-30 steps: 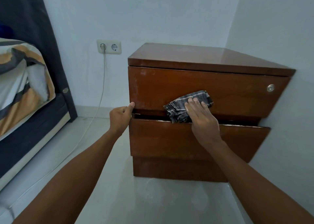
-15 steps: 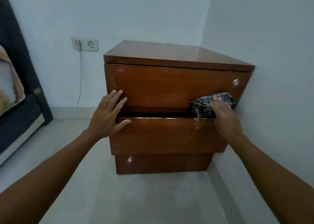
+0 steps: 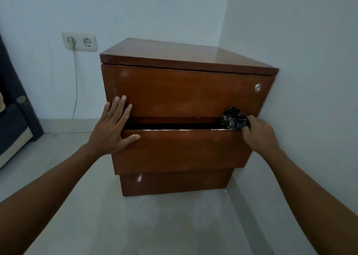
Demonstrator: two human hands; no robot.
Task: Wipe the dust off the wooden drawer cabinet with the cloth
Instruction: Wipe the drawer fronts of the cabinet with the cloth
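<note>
Right hand (image 3: 258, 133) grips cloth (image 3: 233, 117), seemingly touching cabinet (image 3: 184, 92).

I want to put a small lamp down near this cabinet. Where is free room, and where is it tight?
The glossy top of the brown wooden drawer cabinet is bare, bordered by both walls. The grey floor before it is free. Tight: the drawer gap, with the left hand flat there and the right hand gripping the dark crumpled cloth.

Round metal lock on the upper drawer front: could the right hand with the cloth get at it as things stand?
Probably yes. The right hand grips the cloth just below the lock, with bare drawer front between them.
</note>
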